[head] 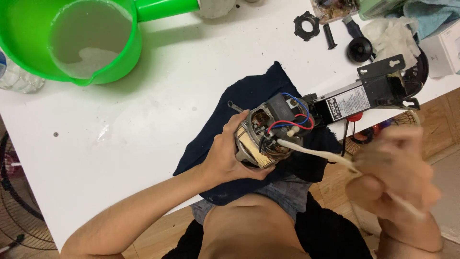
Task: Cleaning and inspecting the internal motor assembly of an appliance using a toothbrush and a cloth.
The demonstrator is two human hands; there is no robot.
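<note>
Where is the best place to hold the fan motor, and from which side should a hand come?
Probably the round metal body of the fan motor, from its left, as the left hand does now. That side is smooth and bare. The top carries a black part and red and blue wires, and the right hand draws a white cord out on the right.

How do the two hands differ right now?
The left hand wraps around the fan motor and shows sharp; the right hand is blurred and pinches a white strip that runs from the motor. The left hand sits over the dark cloth on the table; the right hand is off the table's edge, nearer the camera. Both are bare.
</note>
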